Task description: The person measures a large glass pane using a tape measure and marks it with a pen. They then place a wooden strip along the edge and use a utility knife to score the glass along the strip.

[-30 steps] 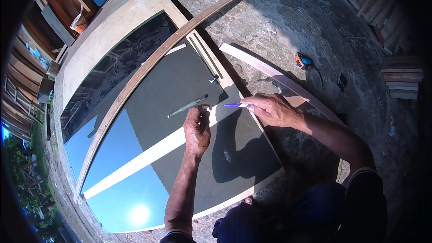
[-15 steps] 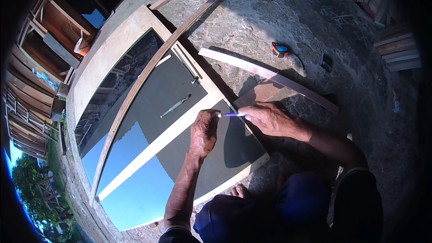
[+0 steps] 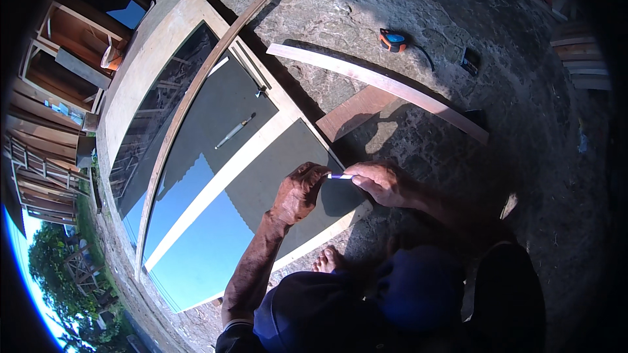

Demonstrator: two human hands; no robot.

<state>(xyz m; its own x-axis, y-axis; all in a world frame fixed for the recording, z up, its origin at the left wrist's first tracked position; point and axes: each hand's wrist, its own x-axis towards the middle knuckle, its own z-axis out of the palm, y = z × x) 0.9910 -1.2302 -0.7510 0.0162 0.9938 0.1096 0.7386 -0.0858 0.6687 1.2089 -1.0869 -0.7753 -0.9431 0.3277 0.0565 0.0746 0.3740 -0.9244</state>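
A slim purple-and-white pen (image 3: 339, 176) spans the gap between my hands. My left hand (image 3: 299, 193) pinches its left end and my right hand (image 3: 383, 183) pinches the other; the fingers hide both ends. Below them lies a pale wooden frame (image 3: 229, 189) with dark reflective glass (image 3: 278, 157) in it, mirroring blue sky at lower left. On the glass rests a slim pale-handled tool (image 3: 233, 133) with a dark tip. A long thin wooden strip (image 3: 190, 95) crosses the frame, looking curved in this view.
An orange-and-blue tape measure (image 3: 394, 40) lies on the rough concrete, near a small dark object (image 3: 470, 61). A pale wooden strip (image 3: 379, 80) rests over a brown board (image 3: 355, 112) right of the frame. Timber pieces (image 3: 582, 55) are stacked at far right; wooden frames (image 3: 49, 147) stand at left.
The view has shifted, so the frame and tape measure appear further up and left. My hands have drawn closer together, with less of the pen showing between them.
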